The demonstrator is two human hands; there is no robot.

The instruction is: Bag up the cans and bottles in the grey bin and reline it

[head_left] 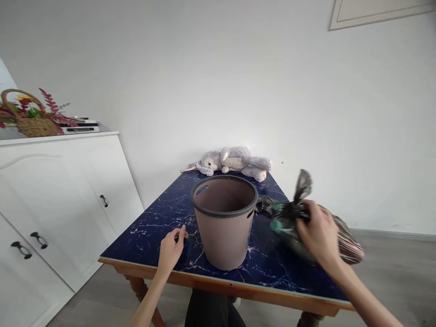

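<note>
A mauve-grey trash bin with a dark rim stands upright on the blue marbled table, its top facing me. My left hand is just left of the bin, apart from it, fingers curled in and nothing visible in them. On the right, my right hand grips the gathered, knotted neck of a full black garbage bag. Through the thin plastic show teal shapes and, at the far end, something striped. The bag is over the table's right side, slightly blurred. Behind the bin lies a crumpled piece of black plastic.
A grey plush rabbit lies on its side at the table's far end against the wall. White cabinets stand to the left, bearing a wicker flower basket and a white device. My legs are beneath the table's front edge.
</note>
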